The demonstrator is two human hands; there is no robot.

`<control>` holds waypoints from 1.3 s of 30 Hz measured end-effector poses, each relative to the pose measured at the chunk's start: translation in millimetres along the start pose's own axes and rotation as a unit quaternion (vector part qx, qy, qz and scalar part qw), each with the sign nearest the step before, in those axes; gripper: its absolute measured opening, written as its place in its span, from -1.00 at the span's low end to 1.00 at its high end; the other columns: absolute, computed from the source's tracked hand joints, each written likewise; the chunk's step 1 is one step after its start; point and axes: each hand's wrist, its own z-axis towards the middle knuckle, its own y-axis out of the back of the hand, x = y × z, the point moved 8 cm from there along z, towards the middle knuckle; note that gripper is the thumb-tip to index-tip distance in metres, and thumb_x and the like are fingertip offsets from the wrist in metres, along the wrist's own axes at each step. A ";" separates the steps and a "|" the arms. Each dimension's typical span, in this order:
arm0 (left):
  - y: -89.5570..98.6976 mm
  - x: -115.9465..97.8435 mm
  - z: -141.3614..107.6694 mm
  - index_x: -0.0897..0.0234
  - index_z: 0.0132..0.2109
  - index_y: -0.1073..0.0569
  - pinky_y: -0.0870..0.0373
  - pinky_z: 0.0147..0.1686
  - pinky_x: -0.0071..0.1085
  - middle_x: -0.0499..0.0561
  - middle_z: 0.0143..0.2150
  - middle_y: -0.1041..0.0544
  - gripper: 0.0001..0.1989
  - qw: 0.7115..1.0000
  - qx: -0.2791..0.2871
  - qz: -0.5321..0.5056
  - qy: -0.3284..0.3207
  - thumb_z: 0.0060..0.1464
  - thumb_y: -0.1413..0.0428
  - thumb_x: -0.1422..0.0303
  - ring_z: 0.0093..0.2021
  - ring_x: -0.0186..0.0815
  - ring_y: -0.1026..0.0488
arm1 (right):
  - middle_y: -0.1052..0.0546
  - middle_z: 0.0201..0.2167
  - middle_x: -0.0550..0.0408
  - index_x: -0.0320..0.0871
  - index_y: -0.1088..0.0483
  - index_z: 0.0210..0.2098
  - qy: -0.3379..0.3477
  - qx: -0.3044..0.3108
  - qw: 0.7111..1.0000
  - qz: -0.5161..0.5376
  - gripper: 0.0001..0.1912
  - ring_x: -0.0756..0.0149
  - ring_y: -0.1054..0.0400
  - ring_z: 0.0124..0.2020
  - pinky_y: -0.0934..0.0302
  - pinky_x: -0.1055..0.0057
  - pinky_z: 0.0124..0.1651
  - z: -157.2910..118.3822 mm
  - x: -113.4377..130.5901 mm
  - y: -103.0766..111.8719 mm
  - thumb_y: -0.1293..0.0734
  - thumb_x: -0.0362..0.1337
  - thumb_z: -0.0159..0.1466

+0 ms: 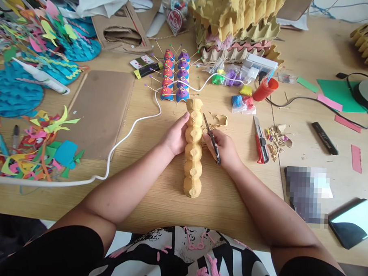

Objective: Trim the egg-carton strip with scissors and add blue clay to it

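Note:
A yellow egg-carton strip (194, 148), a single row of several cups, lies lengthwise in front of me with its bumps up. My left hand (177, 134) grips its left side near the far end, the thumb along the edge. On the other side, my right hand (224, 150) is closed around a slim dark cutting tool (213, 139) with a pointed blade. The blade points away from me, close beside the strip. Just past it lie carton scraps (221, 120). Beyond the strip stand two painted carton strips, one red and blue (167, 76), the other purple (183, 75), with pins stuck in them.
A red utility knife (261, 143) lies to the right near shavings (276, 148). A white cable (132, 125) crosses the table on the left, by a cardboard sheet (96, 109) and paper scraps (46, 144). Egg trays (238, 22) are stacked behind. An orange cup (265, 90) tilts near bagged clay (243, 104).

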 end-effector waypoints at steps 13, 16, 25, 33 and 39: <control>-1.9 -16.7 0.7 0.15 -0.03 -0.55 -0.54 -0.25 -0.46 -0.14 -0.26 -0.64 -0.47 0.982 0.041 0.103 -0.154 -0.10 -0.56 0.19 -0.31 -0.38 -0.60 | -0.32 -0.55 0.20 -0.03 -0.22 -0.43 -0.004 0.002 1.000 -0.001 -0.46 0.31 -0.14 -0.45 -0.03 0.34 -0.35 -0.5 1.2 1.5 -0.36 0.25 0.37; -1.1 -22.6 0.0 0.15 -0.01 -0.54 -0.56 -0.14 -0.44 -0.13 -0.18 -0.68 -0.44 0.972 0.027 0.118 -0.204 -0.13 -0.57 0.23 -0.22 -0.38 -0.62 | -0.32 -0.60 0.22 -0.02 -0.23 -0.40 -0.034 0.015 0.998 0.053 -0.44 0.33 -0.16 -0.52 -0.01 0.35 -0.42 0.5 -2.7 4.5 -0.38 0.30 0.34; 1.7 -23.3 4.2 0.15 0.10 -0.48 -0.56 0.14 -0.18 0.00 -0.05 -0.73 -0.34 0.958 0.036 0.171 -0.228 -0.09 -0.56 0.14 0.09 -0.09 -0.69 | -0.37 -0.51 0.23 -0.03 -0.33 -0.26 -0.010 0.067 0.996 0.061 -0.43 0.33 -0.25 -0.46 -0.16 0.34 -0.32 5.3 14.2 30.0 -0.36 0.36 0.34; 0.9 -20.4 4.4 0.14 0.14 -0.46 -0.58 0.09 -0.17 0.05 -0.02 -0.74 -0.32 0.945 0.058 0.214 -0.240 -0.03 -0.54 0.06 0.12 -0.03 -0.69 | -0.46 -0.40 0.18 -0.09 -0.45 -0.30 -0.016 0.073 0.996 -0.055 -0.63 0.31 -0.29 -0.35 -0.09 0.34 -0.24 5.0 15.3 42.5 -0.45 0.10 0.29; 4.7 -17.2 5.3 0.14 0.13 -0.47 -0.60 -0.03 -0.25 0.00 -0.09 -0.73 -0.34 0.947 0.050 0.219 -0.230 -0.05 -0.54 0.12 -0.05 -0.14 -0.70 | -0.30 -0.50 0.22 -0.08 -0.42 -0.40 -0.074 0.101 0.989 -0.078 -0.56 0.33 -0.17 -0.41 0.00 0.32 -0.30 3.7 15.5 46.9 -0.45 0.17 0.21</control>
